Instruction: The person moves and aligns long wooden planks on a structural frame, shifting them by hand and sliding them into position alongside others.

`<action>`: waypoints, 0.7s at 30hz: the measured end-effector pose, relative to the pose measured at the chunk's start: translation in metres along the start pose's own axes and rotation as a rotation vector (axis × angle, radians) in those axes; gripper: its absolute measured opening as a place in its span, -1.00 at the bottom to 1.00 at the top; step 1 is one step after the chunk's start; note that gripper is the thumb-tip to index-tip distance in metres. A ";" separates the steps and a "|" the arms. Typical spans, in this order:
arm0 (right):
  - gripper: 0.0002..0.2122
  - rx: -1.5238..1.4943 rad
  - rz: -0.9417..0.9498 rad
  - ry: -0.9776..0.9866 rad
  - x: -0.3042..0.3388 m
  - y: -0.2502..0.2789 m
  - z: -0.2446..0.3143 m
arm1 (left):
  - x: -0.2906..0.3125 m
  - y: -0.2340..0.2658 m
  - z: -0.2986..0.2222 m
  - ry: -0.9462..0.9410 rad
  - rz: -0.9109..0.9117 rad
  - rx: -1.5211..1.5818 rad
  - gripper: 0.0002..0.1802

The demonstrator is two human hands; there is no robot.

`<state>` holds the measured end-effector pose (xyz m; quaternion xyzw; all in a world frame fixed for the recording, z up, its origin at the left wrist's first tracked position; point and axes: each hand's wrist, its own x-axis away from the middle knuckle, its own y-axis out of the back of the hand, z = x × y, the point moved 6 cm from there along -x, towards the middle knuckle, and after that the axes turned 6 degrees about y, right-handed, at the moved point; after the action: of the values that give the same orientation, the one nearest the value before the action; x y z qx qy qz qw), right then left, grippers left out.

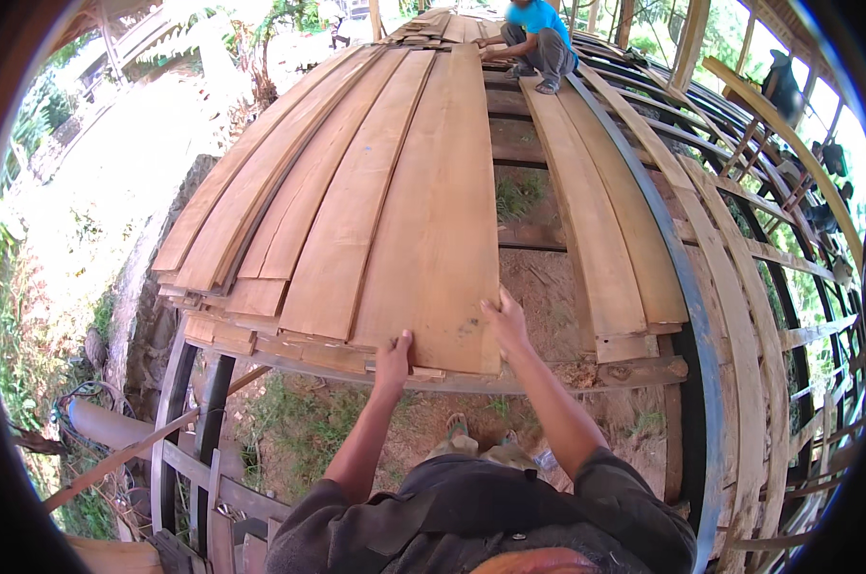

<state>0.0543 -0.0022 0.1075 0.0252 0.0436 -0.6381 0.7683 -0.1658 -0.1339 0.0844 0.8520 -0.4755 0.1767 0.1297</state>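
Note:
A wide, pale brown wooden plank runs away from me on top of several stacked planks. My left hand is closed on its near end, thumb on top and fingers hidden beneath. At the near right corner my right hand grips the long right edge, its fingers partly out of sight. Dark spots mark the wood beside that hand. Another person in a blue shirt squats by the plank's far end, with a hand close to its edge.
Narrower planks lie to the left, and two more boards to the right beyond an open gap with ground below. A crossbeam supports the near ends. Dark posts stand lower left; a slatted frame fills the right.

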 end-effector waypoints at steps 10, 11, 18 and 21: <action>-0.55 0.427 -0.039 0.127 -0.041 -0.097 0.005 | 0.035 0.125 -0.031 -0.410 -0.608 -0.677 -0.82; -0.54 0.473 -0.030 0.119 -0.043 -0.101 0.001 | 0.037 0.123 -0.032 -0.522 -0.592 -0.699 -0.80; -0.49 0.633 0.036 0.008 -0.056 -0.122 -0.016 | 0.026 0.038 -0.046 -0.898 -0.286 -0.885 -0.45; -0.49 0.775 0.117 -0.046 -0.056 -0.120 -0.029 | 0.003 0.023 -0.036 -0.926 -0.152 -1.043 -0.37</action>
<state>-0.0752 0.0328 0.0866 0.3016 -0.2192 -0.5629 0.7376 -0.1902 -0.1335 0.1195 0.6971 -0.4436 -0.4650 0.3179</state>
